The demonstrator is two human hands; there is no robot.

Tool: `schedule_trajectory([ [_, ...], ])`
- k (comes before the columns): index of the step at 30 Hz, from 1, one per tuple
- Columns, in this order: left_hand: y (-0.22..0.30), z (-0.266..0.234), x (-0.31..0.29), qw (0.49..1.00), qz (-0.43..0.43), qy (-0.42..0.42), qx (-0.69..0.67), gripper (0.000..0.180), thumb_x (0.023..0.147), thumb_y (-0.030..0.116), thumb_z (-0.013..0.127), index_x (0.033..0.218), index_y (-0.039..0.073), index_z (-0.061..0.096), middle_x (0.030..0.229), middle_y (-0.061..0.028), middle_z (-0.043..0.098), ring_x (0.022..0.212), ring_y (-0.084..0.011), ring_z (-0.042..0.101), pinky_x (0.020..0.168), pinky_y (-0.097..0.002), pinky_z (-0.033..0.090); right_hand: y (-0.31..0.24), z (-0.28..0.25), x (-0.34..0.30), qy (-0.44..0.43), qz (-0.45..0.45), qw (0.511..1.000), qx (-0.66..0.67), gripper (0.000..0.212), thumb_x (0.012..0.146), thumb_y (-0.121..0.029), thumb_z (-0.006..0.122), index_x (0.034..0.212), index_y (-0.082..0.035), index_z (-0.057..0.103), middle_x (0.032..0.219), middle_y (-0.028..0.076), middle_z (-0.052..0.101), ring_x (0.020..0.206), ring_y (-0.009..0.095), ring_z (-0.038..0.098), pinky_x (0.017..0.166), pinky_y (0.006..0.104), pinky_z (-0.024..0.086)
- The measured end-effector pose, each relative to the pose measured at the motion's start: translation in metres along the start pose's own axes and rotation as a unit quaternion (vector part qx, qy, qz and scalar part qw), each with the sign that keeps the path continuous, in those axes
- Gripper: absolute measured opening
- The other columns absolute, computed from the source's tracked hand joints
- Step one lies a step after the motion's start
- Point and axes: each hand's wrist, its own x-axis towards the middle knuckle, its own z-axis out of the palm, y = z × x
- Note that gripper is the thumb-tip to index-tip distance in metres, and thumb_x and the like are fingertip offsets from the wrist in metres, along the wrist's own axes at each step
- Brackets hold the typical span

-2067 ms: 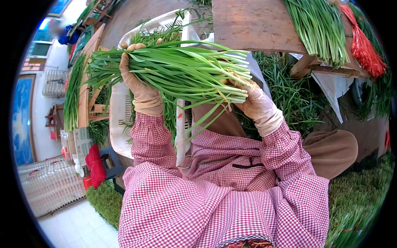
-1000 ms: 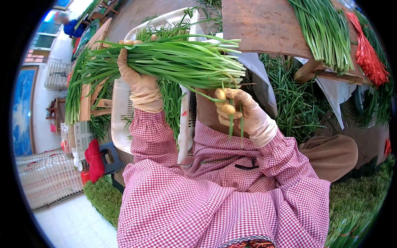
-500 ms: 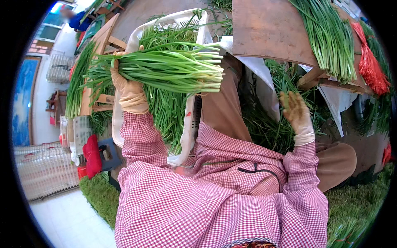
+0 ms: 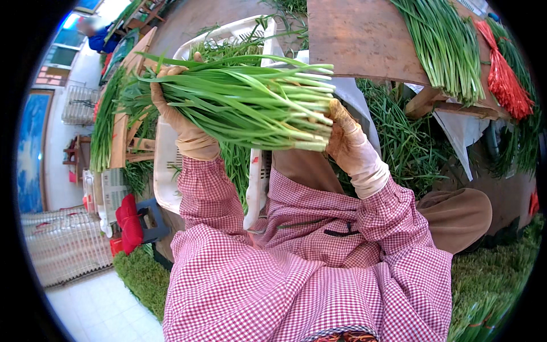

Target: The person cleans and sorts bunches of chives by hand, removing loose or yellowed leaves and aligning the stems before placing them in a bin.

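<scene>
My left hand (image 4: 171, 100), in a pale stained glove, is closed round the leafy side of a thick bundle of garlic chives (image 4: 245, 102). The bundle lies sideways in the air, its pale cut ends facing right. Against those ends rests my right hand (image 4: 350, 139), also gloved, its fingers raised and fairly straight, palm side to the stems; part of its inner side is hidden. Below the bundle stands a white plastic crate (image 4: 168, 176) with more chives in it.
At the upper right a wooden board (image 4: 364, 40) bears a pile of chives (image 4: 441, 51) and a bunch of red ties (image 4: 504, 80). Loose greens (image 4: 410, 139) lie beneath it. On the left are a red cloth (image 4: 129, 222) on a stool and a distant person (image 4: 102, 37).
My right hand has swung up and left from beside the loose greens to the cut ends. The bundle has shifted slightly right and closer, still in my left hand.
</scene>
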Motion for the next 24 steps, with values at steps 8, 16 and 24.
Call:
schedule_trajectory([
  [8,-0.001,-0.01,-0.006,0.989,0.012,0.033,0.144,0.014,0.088,0.021,0.05,0.09,0.008,0.056,0.086,-0.0031,0.059,0.09,-0.0173,0.055,0.099,-0.0403,0.035,-0.012,-0.007,0.008,-0.062,0.062,0.988,-0.127,0.045,0.087,-0.038,0.052,0.118,-0.005,0.048,0.102,0.007,0.059,0.084,0.016,0.059,0.062,0.0284,0.05],
  [16,-0.003,-0.001,0.011,0.981,0.053,0.041,0.18,0.012,0.087,0.017,0.052,0.09,0.006,0.053,0.085,-0.0046,0.056,0.086,-0.0186,0.054,0.082,-0.0338,0.045,0.001,-0.03,0.017,-0.036,0.062,0.99,0.119,0.045,0.09,-0.043,0.044,0.115,-0.006,0.049,0.087,0.003,0.059,0.051,0.008,0.042,0.047,0.0251,0.039],
  [24,-0.017,0.032,0.032,0.989,-0.009,-0.015,0.148,0.012,0.088,0.015,0.049,0.084,0.004,0.052,0.084,-0.0069,0.055,0.083,-0.0182,0.054,0.083,-0.0342,0.045,-0.026,-0.013,0.002,-0.106,0.021,0.994,0.019,0.055,0.083,-0.037,0.058,0.124,-0.004,0.042,0.098,0.006,0.058,0.066,0.011,0.051,0.055,0.0285,0.044],
])
